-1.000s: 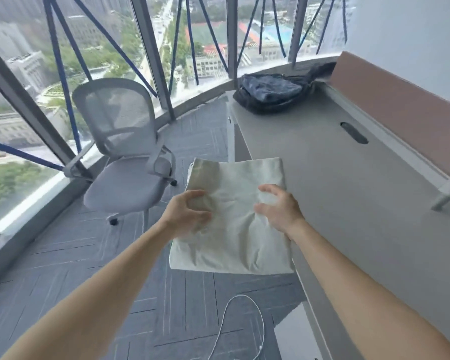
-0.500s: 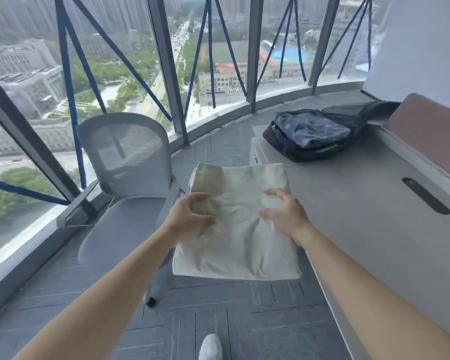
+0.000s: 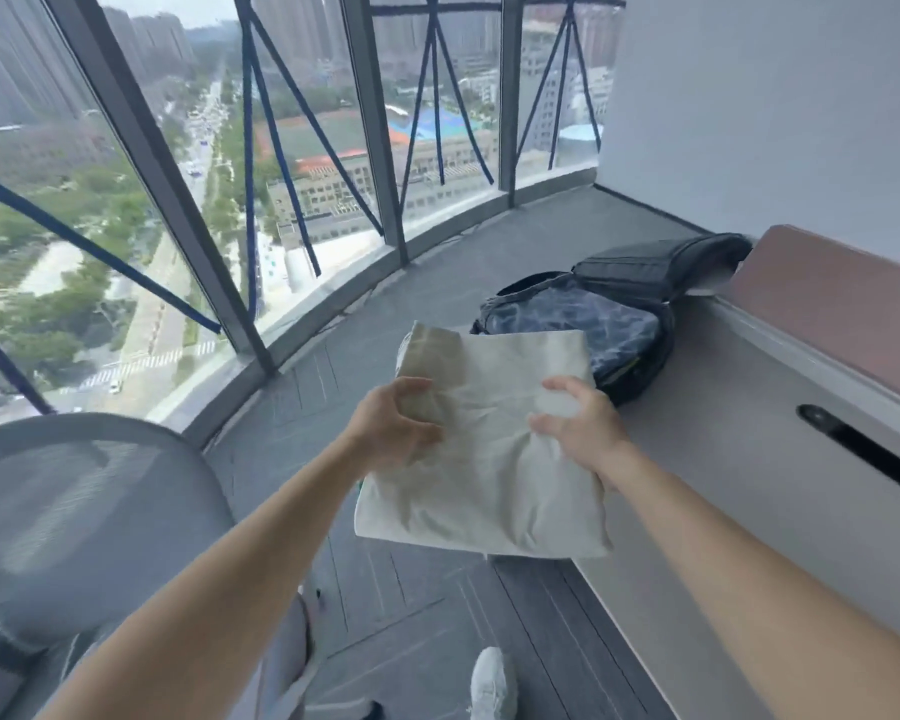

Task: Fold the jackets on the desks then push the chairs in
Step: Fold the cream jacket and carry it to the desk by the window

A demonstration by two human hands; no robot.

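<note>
The folded pale-grey cloth jacket (image 3: 489, 491) has been carried toward the black backpack (image 3: 619, 304), gripped by the curled fingers of left hand (image 3: 391, 431) and right hand (image 3: 580, 431); the grey mesh chair (image 3: 89, 511) is not yet pushed in.

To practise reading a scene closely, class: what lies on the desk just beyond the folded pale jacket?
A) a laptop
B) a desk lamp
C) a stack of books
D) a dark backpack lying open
D: a dark backpack lies unzipped on the desk, just past the far edge of the folded jacket.
</note>
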